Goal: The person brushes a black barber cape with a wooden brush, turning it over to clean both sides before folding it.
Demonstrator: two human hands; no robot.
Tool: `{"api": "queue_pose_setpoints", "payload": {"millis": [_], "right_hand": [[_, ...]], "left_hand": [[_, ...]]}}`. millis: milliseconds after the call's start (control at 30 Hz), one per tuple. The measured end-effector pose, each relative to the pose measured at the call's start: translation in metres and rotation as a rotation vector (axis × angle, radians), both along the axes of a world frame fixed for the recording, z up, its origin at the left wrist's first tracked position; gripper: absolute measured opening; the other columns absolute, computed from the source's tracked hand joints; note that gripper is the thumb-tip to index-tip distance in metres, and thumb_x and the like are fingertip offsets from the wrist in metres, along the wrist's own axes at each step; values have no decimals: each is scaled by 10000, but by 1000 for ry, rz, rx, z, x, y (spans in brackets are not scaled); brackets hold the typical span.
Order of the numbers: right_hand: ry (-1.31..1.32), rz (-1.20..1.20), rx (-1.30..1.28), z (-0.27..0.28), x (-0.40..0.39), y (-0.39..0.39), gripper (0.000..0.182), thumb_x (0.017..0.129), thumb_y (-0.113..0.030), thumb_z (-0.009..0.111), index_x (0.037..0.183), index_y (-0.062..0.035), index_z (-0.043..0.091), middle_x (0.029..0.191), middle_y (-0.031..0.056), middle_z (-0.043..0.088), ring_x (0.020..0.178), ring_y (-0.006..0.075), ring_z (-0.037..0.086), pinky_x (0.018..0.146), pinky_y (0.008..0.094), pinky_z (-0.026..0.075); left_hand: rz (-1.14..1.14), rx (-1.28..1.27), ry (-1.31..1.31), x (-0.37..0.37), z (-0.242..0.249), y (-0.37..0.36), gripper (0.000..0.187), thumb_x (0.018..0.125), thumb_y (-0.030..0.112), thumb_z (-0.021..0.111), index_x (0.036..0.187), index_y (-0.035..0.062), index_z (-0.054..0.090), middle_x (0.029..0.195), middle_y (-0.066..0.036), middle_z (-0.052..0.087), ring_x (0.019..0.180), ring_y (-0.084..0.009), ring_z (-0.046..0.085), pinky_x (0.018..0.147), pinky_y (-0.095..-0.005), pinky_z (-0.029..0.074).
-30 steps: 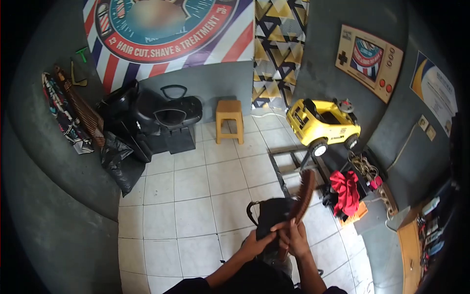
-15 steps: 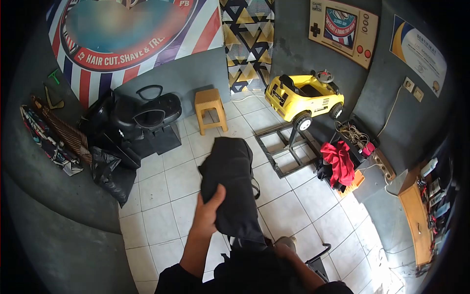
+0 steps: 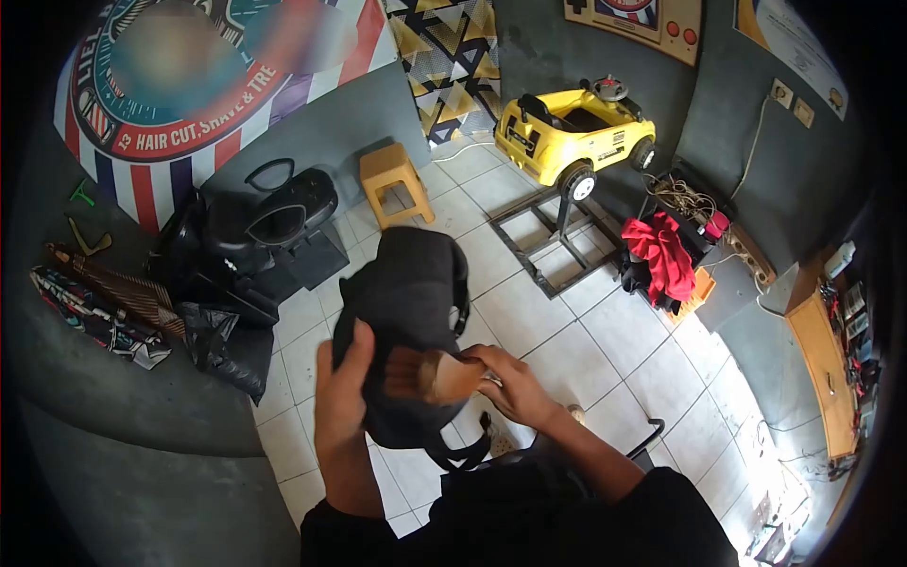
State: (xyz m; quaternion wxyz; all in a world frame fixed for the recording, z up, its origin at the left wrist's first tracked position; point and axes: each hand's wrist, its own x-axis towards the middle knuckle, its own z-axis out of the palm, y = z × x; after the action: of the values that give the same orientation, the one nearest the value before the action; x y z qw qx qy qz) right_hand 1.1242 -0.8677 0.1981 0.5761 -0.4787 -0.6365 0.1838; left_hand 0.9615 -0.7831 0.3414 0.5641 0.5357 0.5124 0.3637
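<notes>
A black padded fabric bag with straps hangs in front of me, over the tiled floor. My left hand grips its left side, thumb on top and fingers mostly hidden beneath. In my right hand is a brush with a light brown handle. Its brown bristles lie against the bag's near face and are blurred by motion. A loose black strap dangles below the bag.
Ahead stand a brown plastic stool and a yellow toy car on a metal frame. A black barber chair is on the left. Red cloth and cables lie right, beside a wooden drawer unit.
My right hand has come up from low by my body with the brush, onto the bag. The bag has shifted left and turned in my left hand. The camera view has tilted downward.
</notes>
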Motion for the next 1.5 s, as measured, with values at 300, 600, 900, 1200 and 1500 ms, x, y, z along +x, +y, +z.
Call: {"api": "queue_pose_setpoints", "payload": {"millis": [300, 600, 900, 1200, 1500], "right_hand": [[-843, 66, -595, -237, 22, -85, 355, 730, -196, 614, 1080, -248, 576, 702, 63, 546, 735, 255, 558, 669, 388, 411], [168, -497, 65, 9, 10, -20, 352, 790, -6, 538, 1136, -2, 475, 907, 176, 525, 773, 303, 513, 682, 360, 419], [-638, -86, -178, -179, 22, -33, 374, 732, -129, 575, 1100, -193, 590, 750, 101, 524, 749, 254, 532, 646, 359, 410], [55, -405, -442, -191, 107, -114, 376, 883, -191, 441, 1222, -27, 423, 930, 198, 598, 858, 334, 599, 732, 405, 473], [210, -335, 246, -41, 136, -22, 407, 881, -165, 491, 1253, -17, 418, 1034, 223, 562, 889, 354, 578, 744, 406, 465]], "left_hand": [[-132, 158, -628, -10, 20, 25, 434, 891, 308, 505, 1094, -76, 511, 1000, -149, 597, 856, -200, 613, 768, -282, 483], [-414, -19, -455, 39, 11, 2, 389, 900, 306, 497, 1073, -42, 525, 912, -66, 596, 790, -123, 583, 696, -229, 467], [-266, 90, -675, 65, 39, -8, 394, 902, 269, 498, 1129, -52, 501, 1058, -126, 577, 910, -189, 590, 810, -290, 467], [-98, 229, -379, 117, 20, -19, 395, 915, 269, 478, 1130, -62, 501, 1045, -127, 578, 910, -178, 580, 801, -268, 458], [-71, 276, -50, 185, 1, -79, 444, 889, 289, 522, 1104, -98, 495, 988, -158, 566, 918, -234, 568, 806, -331, 474]]}}
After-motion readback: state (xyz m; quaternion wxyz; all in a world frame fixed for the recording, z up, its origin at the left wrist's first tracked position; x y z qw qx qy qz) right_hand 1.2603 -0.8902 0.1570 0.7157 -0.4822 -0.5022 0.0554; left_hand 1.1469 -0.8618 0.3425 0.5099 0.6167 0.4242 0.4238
